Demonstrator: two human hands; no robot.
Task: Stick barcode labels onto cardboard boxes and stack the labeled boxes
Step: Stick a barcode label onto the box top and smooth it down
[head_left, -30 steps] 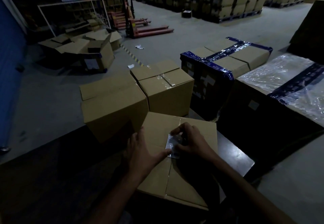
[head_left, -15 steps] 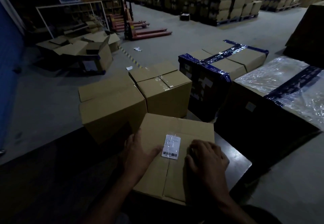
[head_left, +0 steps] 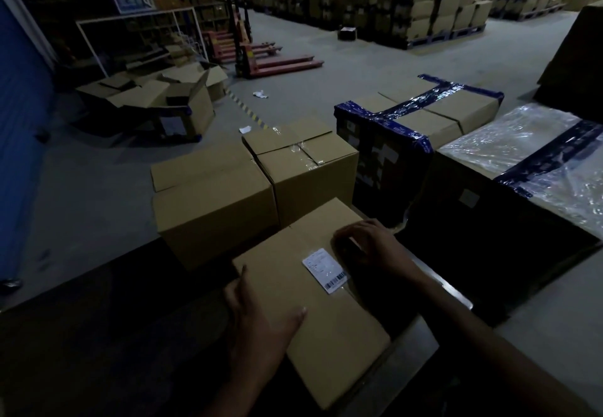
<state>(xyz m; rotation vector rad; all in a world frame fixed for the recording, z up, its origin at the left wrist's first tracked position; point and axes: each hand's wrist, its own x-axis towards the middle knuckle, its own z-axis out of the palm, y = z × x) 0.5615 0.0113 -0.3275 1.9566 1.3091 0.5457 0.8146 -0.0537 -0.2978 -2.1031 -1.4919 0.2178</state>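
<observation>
A brown cardboard box [head_left: 287, 273] lies right in front of me, turned at an angle. A white barcode label [head_left: 324, 269] is stuck flat on its top. My left hand [head_left: 257, 318] grips the box's near left edge, thumb on top and fingers down the side. My right hand [head_left: 368, 243] rests on the far right part of the top, fingers curled over the edge. Two more plain boxes, a wide box [head_left: 212, 201] and a taped box [head_left: 306, 165], stand just behind, touching each other.
The box sits on a dark table [head_left: 434, 286]. To the right are a blue-taped bundle of boxes [head_left: 421, 116] and a plastic-wrapped pallet load [head_left: 528, 162]. Open empty cartons [head_left: 163, 96] and a red pallet jack [head_left: 270, 60] stand on the grey floor further back.
My right hand left the label after pressing it on and moved to the box's far right edge. My left hand slid to the left side. The box has turned clockwise.
</observation>
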